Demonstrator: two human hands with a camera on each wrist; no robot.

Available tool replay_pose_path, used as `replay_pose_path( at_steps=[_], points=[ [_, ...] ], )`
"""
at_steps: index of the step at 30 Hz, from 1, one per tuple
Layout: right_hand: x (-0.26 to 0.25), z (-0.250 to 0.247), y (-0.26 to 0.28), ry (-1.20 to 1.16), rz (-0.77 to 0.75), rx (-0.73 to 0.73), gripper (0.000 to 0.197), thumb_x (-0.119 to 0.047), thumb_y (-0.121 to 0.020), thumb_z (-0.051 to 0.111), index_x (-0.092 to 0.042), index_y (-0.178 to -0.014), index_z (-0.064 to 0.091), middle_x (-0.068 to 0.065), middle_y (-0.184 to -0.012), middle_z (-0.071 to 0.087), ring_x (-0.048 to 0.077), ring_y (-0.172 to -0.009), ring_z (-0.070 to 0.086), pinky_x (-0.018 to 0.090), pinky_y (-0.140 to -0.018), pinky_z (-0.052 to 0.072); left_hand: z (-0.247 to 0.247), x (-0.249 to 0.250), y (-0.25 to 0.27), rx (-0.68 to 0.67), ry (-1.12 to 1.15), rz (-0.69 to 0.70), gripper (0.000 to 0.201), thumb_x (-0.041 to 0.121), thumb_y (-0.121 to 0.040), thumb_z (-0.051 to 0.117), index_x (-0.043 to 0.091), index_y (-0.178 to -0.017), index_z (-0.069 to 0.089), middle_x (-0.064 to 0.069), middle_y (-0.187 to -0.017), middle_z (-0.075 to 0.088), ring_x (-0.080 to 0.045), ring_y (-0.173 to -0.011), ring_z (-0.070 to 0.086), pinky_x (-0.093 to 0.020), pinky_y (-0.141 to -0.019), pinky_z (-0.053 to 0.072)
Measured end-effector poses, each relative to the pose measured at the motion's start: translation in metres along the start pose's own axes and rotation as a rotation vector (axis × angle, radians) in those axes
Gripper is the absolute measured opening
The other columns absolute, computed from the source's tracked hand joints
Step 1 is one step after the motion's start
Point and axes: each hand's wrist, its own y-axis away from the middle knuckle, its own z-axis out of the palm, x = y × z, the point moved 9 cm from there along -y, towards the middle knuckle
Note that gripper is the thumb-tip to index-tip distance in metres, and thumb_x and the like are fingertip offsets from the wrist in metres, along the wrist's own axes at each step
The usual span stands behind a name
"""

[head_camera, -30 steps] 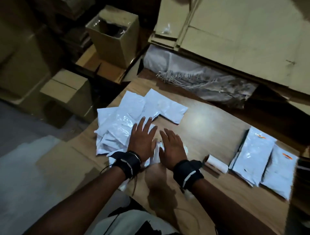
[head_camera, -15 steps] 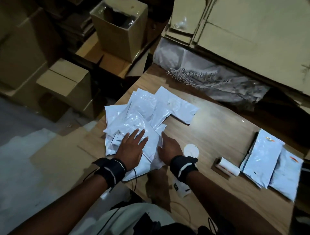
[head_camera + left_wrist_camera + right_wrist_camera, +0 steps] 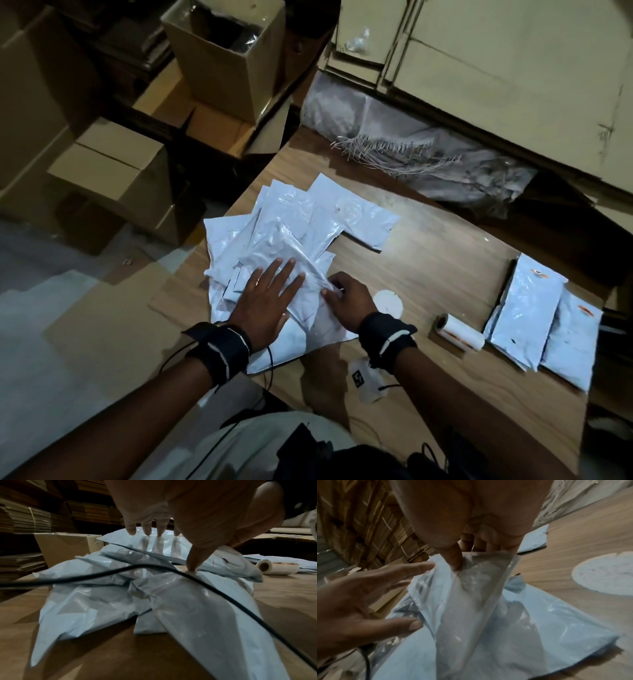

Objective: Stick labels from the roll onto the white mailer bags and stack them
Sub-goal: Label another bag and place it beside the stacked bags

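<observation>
I have my left hand lying flat on the loose pile of white bags near the left edge of the wooden table, fingers straight and spread; from the left wrist view the fingertips press the glossy top bag and the thumb pushes down on another bag closer to me. A black cable from the wrist strap drapes across that view. My right hand sits just right of the left one, and its thumb and curled fingers pinch the corner of one bag, lifting that end off the pile while the rest of it trails down onto the bags beneath. In the right wrist view my left hand's thumb and forefinger lie on either side of this raised bag. Just beside my right hand a round white disc lies flat on the table. Further right the label roll lies on its side, apart from both hands, and beyond it two stacks of bags with small orange marks lie side by side at the table's right edge. Cardboard boxes stand on the floor to the left, and a grey fringed cloth lies along the table's far side.
</observation>
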Motion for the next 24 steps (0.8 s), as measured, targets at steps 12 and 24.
replay_pose_path(
  at_steps=[12,24],
  points=[
    [0.024,-0.046,0.048,-0.578,0.103,0.068,0.017,-0.017,-0.090,0.069,-0.010,-0.104,0.064,0.002,-0.089,0.073,-0.001,-0.066,0.067,0.013,-0.055,0.049,-0.025,0.065,-0.035,0.150,-0.039,0.313,0.046,0.011,-0.099,0.032,0.018,-0.140,0.052,-0.007,-0.153,0.040,-0.033,-0.140,0.038,-0.053,-0.110,0.034],
    [0.137,-0.073,0.137,-0.563,0.173,0.372,0.010,-0.016,-0.086,0.073,-0.013,-0.091,0.066,0.005,-0.090,0.073,0.018,-0.081,0.068,0.025,-0.067,0.050,-0.009,0.139,-0.040,0.159,0.127,0.412,0.047,0.011,-0.094,0.035,0.014,-0.140,0.049,-0.014,-0.150,0.041,-0.039,-0.134,0.045,-0.053,-0.100,0.042]
  ],
)
